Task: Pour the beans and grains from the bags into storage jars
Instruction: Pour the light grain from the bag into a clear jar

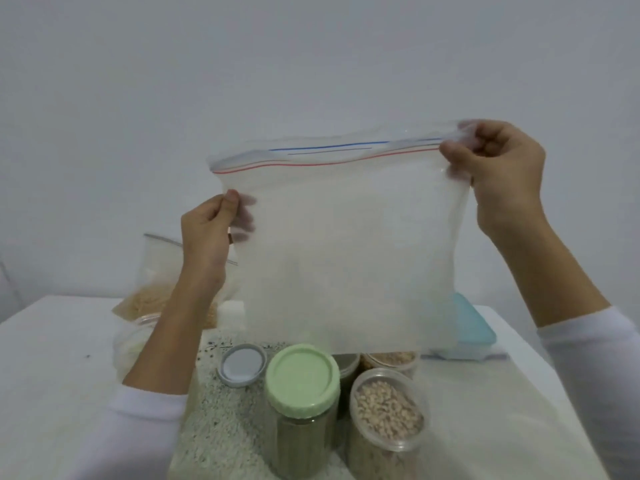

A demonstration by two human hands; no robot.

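We're holding an empty-looking clear zip-top plastic bag up over the tabletop: left hand pinches its side edge, right hand clamps the top corner. Open clear beige-bean jar looks filled, green-lidded jar capped. Tan-grain bag seemingly remains.

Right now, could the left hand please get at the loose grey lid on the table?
Probably not at once: the left hand pinches the zip bag, though the grey lid lies uncovered below it.
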